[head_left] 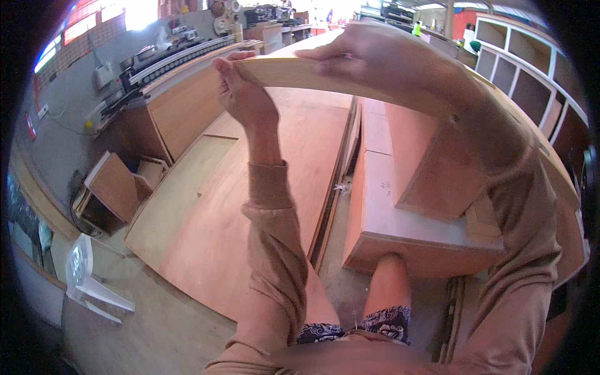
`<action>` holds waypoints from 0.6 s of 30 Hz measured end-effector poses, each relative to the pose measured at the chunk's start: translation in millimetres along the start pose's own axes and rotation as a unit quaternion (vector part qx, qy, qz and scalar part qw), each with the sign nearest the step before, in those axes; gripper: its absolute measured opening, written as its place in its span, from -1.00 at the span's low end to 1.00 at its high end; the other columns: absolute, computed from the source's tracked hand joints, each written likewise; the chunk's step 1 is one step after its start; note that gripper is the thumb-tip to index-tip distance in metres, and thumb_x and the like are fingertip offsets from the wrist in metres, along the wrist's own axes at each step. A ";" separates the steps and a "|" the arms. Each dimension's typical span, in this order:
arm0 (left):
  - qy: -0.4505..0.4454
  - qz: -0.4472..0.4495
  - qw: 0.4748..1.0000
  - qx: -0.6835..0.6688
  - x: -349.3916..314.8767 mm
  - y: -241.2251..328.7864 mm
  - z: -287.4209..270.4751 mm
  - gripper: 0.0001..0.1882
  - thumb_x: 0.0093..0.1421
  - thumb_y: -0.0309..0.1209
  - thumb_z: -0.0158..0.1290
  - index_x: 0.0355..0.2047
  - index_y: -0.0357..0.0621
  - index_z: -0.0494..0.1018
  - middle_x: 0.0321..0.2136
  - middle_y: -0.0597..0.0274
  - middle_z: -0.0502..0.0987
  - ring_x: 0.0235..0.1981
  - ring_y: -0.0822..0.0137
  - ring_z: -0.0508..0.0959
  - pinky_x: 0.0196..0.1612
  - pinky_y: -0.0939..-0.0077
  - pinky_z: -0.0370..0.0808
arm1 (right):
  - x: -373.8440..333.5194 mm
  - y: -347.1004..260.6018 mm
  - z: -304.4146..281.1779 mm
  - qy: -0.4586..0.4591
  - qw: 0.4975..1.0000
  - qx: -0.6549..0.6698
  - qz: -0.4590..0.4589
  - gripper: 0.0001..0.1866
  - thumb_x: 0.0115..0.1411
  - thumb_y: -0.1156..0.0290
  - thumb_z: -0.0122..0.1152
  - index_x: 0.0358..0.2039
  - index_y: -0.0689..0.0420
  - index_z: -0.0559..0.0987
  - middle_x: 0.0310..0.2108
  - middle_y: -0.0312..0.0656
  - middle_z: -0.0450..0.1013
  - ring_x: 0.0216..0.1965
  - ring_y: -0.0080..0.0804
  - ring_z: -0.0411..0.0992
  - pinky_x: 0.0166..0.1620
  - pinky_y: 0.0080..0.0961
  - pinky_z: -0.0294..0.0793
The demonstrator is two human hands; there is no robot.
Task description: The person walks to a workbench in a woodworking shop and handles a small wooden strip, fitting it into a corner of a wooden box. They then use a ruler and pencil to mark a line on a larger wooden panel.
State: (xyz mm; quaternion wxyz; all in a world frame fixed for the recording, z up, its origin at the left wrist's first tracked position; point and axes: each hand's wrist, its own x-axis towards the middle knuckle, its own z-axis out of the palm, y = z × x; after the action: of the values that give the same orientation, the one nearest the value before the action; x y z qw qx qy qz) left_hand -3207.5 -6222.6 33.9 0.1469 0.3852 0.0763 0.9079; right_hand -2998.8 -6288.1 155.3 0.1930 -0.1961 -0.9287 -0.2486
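Note:
A long pale wooden board [284,74] is raised in front of me, its edge toward me; it stretches off to the right beyond my right arm. The left end is gripped by my left hand [240,87], thumb and fingers closed around it. My right hand [375,56] is bent over the upper side of the same board, farther right, its fingers curled against the wood and slightly blurred. Whether anything small lies under those fingers I cannot make out. Below the board stands a wooden carcass [431,237] with a pale top face, beside my leg.
Large reddish plywood sheets [237,200] lie at left centre. A white plastic chair [94,281] is at lower left, near a small wooden box [115,187]. A long machine [181,62] lines the left wall. White-edged shelving [525,62] stands at far right.

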 end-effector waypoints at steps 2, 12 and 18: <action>-0.023 -0.008 0.999 0.035 4.1 1.2 -7.5 -0.61 0.57 -0.06 0.09 -0.23 -0.12 0.61 -0.28 0.28 0.65 -0.26 0.46 0.59 -0.14 0.49 0.54 | -44.7 8.3 -20.1 -0.052 0.994 0.033 0.095 -0.54 0.53 0.04 0.16 0.31 -0.10 0.67 -0.26 0.04 0.70 -0.28 -0.25 0.63 -0.03 -0.19 0.58; 0.042 0.012 0.999 0.024 6.6 -13.9 -2.6 -0.75 0.43 -0.22 0.28 -0.24 -0.16 0.64 -0.33 0.23 0.65 -0.25 0.41 0.63 -0.10 0.46 0.55 | -171.7 25.9 -86.6 -0.106 0.975 0.038 0.189 -0.48 0.48 0.17 0.21 0.37 0.08 0.59 0.00 0.15 0.67 -0.10 -0.26 0.64 0.07 -0.25 0.56; 0.081 0.121 0.952 0.269 0.6 11.2 12.5 -0.72 0.44 -0.27 0.25 -0.11 -0.30 0.63 -0.20 0.16 0.66 -0.15 0.25 0.66 0.06 0.28 0.57 | -169.8 26.8 -70.5 -0.034 0.996 0.021 0.083 -0.51 0.46 0.31 0.21 0.36 0.07 0.61 0.21 0.10 0.62 0.20 0.00 0.63 0.30 -0.12 0.52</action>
State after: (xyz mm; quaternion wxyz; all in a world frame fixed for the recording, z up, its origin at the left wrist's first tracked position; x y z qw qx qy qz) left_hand -3201.2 -6232.7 45.8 -0.0794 0.3421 0.2824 0.8927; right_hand -2824.0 -6350.2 144.7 0.1855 -0.2771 -0.9203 -0.2047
